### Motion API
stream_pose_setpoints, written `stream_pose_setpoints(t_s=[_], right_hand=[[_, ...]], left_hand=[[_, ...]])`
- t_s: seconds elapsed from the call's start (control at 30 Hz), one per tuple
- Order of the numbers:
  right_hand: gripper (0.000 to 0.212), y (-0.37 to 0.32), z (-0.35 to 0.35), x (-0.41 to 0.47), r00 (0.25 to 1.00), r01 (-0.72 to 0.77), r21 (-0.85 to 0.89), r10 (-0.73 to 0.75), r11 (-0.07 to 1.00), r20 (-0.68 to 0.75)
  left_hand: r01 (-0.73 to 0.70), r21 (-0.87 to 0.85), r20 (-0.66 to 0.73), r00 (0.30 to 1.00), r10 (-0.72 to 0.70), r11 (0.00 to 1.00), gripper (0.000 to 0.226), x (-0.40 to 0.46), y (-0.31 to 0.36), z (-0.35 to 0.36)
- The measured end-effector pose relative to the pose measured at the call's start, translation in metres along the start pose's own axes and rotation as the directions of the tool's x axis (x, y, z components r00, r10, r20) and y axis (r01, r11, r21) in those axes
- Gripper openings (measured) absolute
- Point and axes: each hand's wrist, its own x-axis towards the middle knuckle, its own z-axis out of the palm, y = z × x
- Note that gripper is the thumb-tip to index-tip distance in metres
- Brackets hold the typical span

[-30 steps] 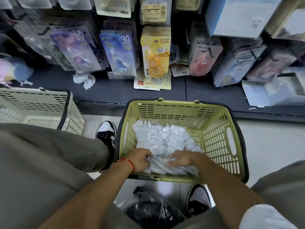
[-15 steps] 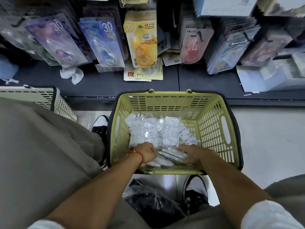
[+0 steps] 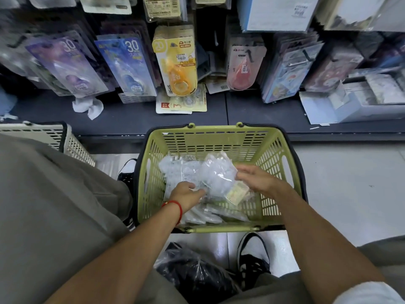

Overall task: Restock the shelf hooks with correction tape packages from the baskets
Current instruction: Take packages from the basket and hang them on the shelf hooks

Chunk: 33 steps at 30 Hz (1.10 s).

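So the biggest thing in view is the dark shelf running across the top, with rows of hanging packages above it: purple correction tape packs, blue ones marked 30, a yellow-orange pack and a pink one. A flat card pack lies on the shelf's front part under the yellow one, and a crumpled white rag sits left of it.

On the floor right against the shelf's front edge is the green basket, and a cream basket sits off to its left, partly behind a knee. Inside the green basket is a heap of clear plastic bags of correction tape packages, piled mostly toward the left and near walls.

Right hand is over the middle of the basket, fingers pinching the edge of one clear bag that's lifted above the pile; a small yellowish label shows at its lower corner. Left hand, red string on the wrist, is curled down into the pile and gripping the same bag's near-left edge, as far as I can tell.

A black plastic bag sits on the floor at the near side between the shoes.
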Motion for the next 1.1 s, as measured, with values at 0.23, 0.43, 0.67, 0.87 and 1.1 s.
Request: stream_pose_setpoints(t_s=[0.23,0.43,0.67,0.87,1.1], right_hand=[[0.021,-0.022,0.037,0.007,1.0,0.001,0.035,0.0,0.999,-0.015],[0.048,0.03,0.06,0.0,0.928,-0.142,-0.761,0.353,0.633,0.12],[0.016,0.022,0.018,0.007,0.971,-0.225,-0.456,0.24,0.861,-0.025],[0.009,-0.014,0.01,0.001,0.994,-0.109,0.388,0.107,0.915,0.026],[0.016,-0.032,0.072,0.016,0.991,-0.01,0.128,-0.007,0.992,0.131]], left_hand=[[0.088,-0.566,0.037,0.996,-0.082,0.82,0.034,-0.008,0.01,0.0],[0.063,-0.472,-0.095,0.988,-0.122,0.879,0.036,-0.012,-0.011,-0.018],[0.083,-0.558,-0.108,0.979,-0.171,0.826,0.046,-0.007,-0.008,-0.023],[0.053,-0.546,-0.137,0.979,-0.152,0.836,0.053,-0.001,0.001,-0.009],[0.041,-0.662,-0.023,0.997,-0.075,0.749,0.056,-0.002,-0.005,-0.004]])
